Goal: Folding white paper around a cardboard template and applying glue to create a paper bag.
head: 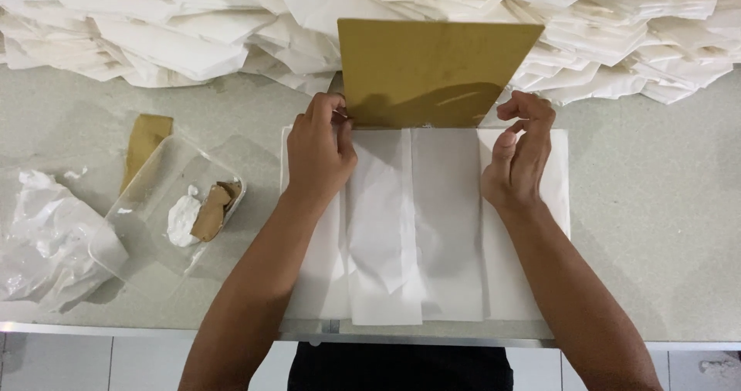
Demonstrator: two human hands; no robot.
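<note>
Paper (432, 229) | long axis toward viewer | board (428, 71) upright, prob. tilted | both hands at edge

The folded sheets (432, 229) are thin, matt white paper, lightly creased. The board (428, 71) standing on them is smooth ochre card with a faint sheen. The bench (648, 206) is pale grey, speckled and smooth like stone. The tray (166, 202) is clear glossy plastic holding white paste (182, 220). The crumpled bag (46, 244) is shiny film.
</note>
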